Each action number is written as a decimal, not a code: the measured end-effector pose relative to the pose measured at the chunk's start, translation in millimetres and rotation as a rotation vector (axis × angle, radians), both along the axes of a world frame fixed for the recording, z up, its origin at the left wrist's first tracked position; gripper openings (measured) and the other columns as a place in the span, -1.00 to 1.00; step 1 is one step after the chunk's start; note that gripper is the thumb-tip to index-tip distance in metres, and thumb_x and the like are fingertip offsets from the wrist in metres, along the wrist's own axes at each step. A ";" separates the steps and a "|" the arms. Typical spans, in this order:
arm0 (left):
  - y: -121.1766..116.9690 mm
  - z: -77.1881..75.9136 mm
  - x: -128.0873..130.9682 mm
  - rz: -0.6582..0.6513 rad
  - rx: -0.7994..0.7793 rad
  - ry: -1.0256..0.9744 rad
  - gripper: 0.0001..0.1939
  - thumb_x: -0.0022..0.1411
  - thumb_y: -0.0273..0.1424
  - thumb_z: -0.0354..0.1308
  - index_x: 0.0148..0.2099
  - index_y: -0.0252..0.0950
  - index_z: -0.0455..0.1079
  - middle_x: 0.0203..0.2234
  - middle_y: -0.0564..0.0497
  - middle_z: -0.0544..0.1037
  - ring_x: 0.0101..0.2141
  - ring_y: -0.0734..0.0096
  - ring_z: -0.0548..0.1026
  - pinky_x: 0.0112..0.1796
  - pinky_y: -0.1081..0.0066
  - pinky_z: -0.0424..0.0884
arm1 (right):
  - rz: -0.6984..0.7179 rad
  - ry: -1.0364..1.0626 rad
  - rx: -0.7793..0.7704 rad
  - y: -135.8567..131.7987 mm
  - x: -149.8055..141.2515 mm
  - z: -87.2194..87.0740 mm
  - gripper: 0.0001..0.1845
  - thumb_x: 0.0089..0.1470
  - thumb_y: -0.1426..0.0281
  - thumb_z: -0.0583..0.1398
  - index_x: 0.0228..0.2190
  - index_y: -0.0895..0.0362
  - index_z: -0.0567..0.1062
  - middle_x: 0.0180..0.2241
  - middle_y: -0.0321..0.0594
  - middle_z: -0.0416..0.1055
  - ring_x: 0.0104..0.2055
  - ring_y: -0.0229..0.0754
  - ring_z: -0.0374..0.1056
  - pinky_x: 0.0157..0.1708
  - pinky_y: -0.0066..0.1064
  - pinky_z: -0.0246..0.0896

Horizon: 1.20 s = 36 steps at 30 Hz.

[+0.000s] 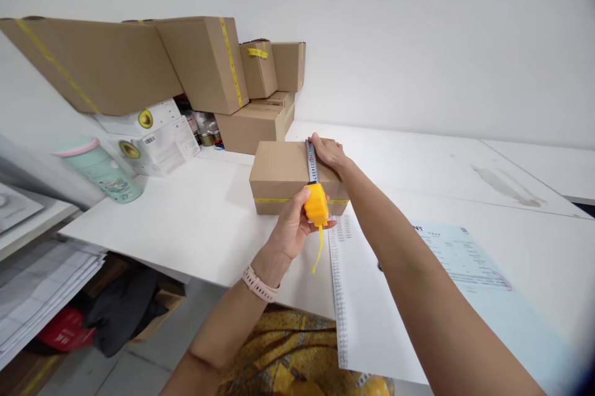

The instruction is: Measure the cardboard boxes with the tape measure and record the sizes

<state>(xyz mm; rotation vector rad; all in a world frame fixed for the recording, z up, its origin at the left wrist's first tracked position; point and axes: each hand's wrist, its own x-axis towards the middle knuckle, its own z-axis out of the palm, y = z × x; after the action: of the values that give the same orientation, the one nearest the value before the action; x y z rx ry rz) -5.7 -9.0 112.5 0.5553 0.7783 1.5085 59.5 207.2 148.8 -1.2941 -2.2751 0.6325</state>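
Observation:
A small cardboard box (279, 173) with yellow tape along its front sits on the white table (195, 216). A tape blade (311, 162) runs across the box top from front to back. My left hand (292, 225) is closed round the yellow tape measure case (317, 204) at the box's front edge; a yellow strap hangs below it. My right hand (328, 151) presses the far end of the blade down at the box's back edge, fingers curled over it.
Stacked cardboard boxes (204, 61) stand at the back left, with white avocado-printed boxes (153, 136) and a green bottle (105, 171) near them. Printed sheets (372, 297) and a pale blue paper (469, 259) lie at the right. Under the table lie papers and bags.

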 end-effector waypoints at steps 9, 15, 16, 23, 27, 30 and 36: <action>0.0 5.1 6.6 0.016 -0.023 0.003 -0.53 0.09 -0.07 0.36 -0.09 -0.31 0.47 -0.18 -0.11 0.58 -0.38 0.36 0.52 -0.26 0.24 0.60 | 0.075 -0.291 0.273 10.2 -7.3 -14.9 -0.39 0.39 0.17 -0.25 0.11 0.09 0.43 0.20 0.07 0.39 0.21 0.28 0.25 0.14 0.20 0.08; -3.3 6.7 6.5 0.027 -0.009 0.051 -0.51 0.10 -0.06 0.34 -0.09 -0.33 0.47 -0.13 -0.14 0.56 -0.33 0.33 0.51 -0.27 0.22 0.60 | 0.053 -0.320 0.304 9.6 -8.1 -16.7 -0.42 0.39 0.18 -0.22 0.17 0.03 0.41 0.24 -0.03 0.36 0.22 0.24 0.23 0.15 0.17 0.10; -3.5 6.6 6.6 0.029 -0.008 0.065 -0.51 0.09 -0.05 0.35 -0.10 -0.33 0.47 -0.14 -0.14 0.56 -0.33 0.33 0.51 -0.28 0.21 0.60 | 0.048 -0.311 0.299 9.8 -8.4 -17.2 -0.43 0.39 0.19 -0.20 0.20 0.02 0.38 0.26 -0.05 0.34 0.24 0.23 0.22 0.16 0.16 0.09; -5.4 3.8 16.9 0.092 -0.020 0.238 -0.46 0.02 -0.07 0.40 -0.06 -0.33 0.49 -0.18 -0.10 0.52 -0.32 0.36 0.47 -0.36 0.34 0.52 | 0.029 -0.277 0.261 10.8 -10.1 -18.8 -0.43 0.38 0.20 -0.18 0.23 0.05 0.34 0.29 -0.07 0.31 0.29 0.17 0.16 0.23 0.12 0.02; -7.2 -3.1 26.3 0.131 -0.077 0.310 -0.43 -0.08 -0.26 0.47 0.00 -0.29 0.49 -0.15 -0.08 0.51 -0.22 0.34 0.47 -0.27 0.40 0.44 | 0.039 -0.266 0.252 11.0 -9.2 -18.2 -0.45 0.38 0.22 -0.18 0.23 0.04 0.34 0.29 -0.09 0.31 0.30 0.15 0.14 0.25 0.11 0.00; -8.0 -6.4 27.8 0.133 -0.078 0.288 -0.41 -0.10 -0.25 0.47 0.01 -0.29 0.49 -0.15 -0.08 0.52 -0.18 0.31 0.47 -0.22 0.37 0.44 | 0.039 -0.265 0.254 11.2 -8.7 -18.0 -0.44 0.38 0.22 -0.18 0.23 0.04 0.34 0.29 -0.09 0.31 0.30 0.16 0.15 0.25 0.11 0.00; -8.4 -3.6 24.0 0.099 -0.036 0.265 -0.44 -0.07 -0.21 0.46 -0.01 -0.28 0.48 -0.15 -0.06 0.50 -0.21 0.33 0.46 -0.22 0.35 0.45 | 0.034 -0.245 0.241 11.9 -8.7 -18.6 -0.45 0.36 0.22 -0.16 0.22 0.03 0.36 0.27 -0.10 0.32 0.30 0.16 0.14 0.24 0.12 0.00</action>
<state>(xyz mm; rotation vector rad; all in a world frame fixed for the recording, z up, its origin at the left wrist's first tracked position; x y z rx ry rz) 18.3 -17.4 108.9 0.7077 1.0484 1.5261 50.8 219.1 130.2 -1.2747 -2.4819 0.2086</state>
